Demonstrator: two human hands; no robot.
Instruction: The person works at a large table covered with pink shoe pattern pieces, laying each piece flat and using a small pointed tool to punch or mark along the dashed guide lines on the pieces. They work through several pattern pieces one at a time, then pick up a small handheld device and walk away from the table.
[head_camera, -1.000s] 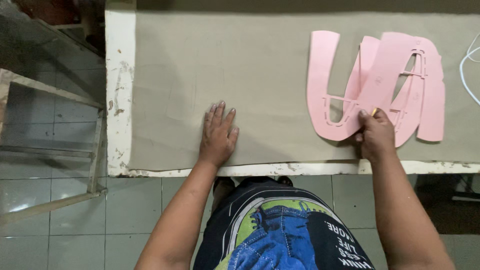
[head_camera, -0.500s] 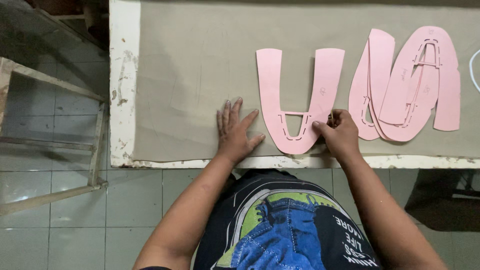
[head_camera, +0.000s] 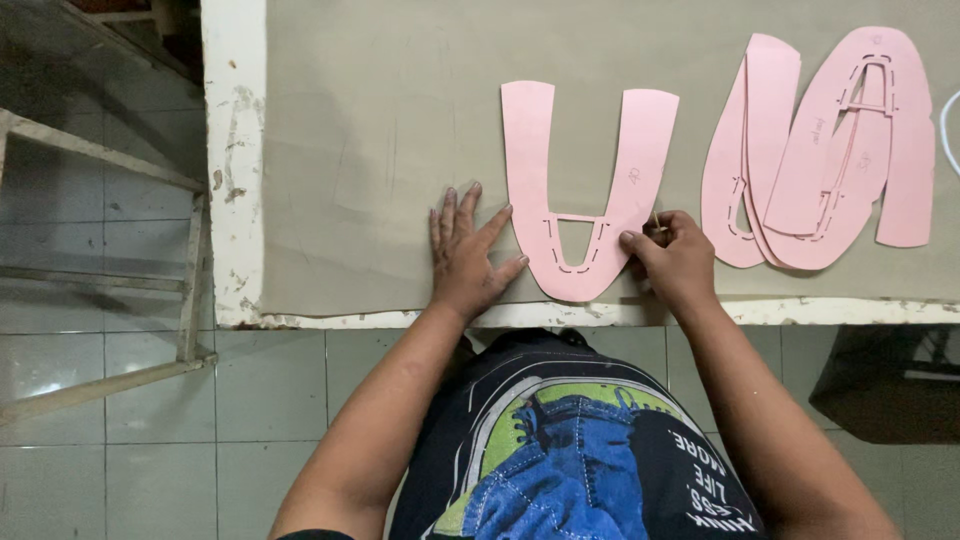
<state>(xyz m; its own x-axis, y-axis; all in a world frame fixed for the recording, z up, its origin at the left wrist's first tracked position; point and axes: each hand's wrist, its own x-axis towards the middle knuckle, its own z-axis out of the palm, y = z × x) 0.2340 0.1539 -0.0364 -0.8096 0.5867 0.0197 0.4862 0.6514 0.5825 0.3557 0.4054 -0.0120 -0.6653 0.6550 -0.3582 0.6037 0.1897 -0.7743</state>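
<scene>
A pink U-shaped paper pattern (head_camera: 527, 150) lies flat on a grey-beige sheet (head_camera: 380, 130) that covers the table. Its curved bottom points toward me. My left hand (head_camera: 468, 255) rests flat on the sheet with fingers spread, and its fingertips touch the pattern's lower left edge. My right hand (head_camera: 680, 262) pinches the pattern's lower right edge between thumb and fingers. A thin, small tip shows at those fingers, but I cannot tell what it is.
A stack of overlapping pink patterns (head_camera: 900, 150) lies to the right on the sheet. A white cord (head_camera: 945, 125) shows at the right edge. The table's chipped white rim (head_camera: 232, 150) runs down the left. A wooden frame (head_camera: 190, 270) stands on the tiled floor.
My right hand has drawn one U-shaped pattern off the stack and slid it left, next to my left hand. My left hand stayed flat on the sheet.
</scene>
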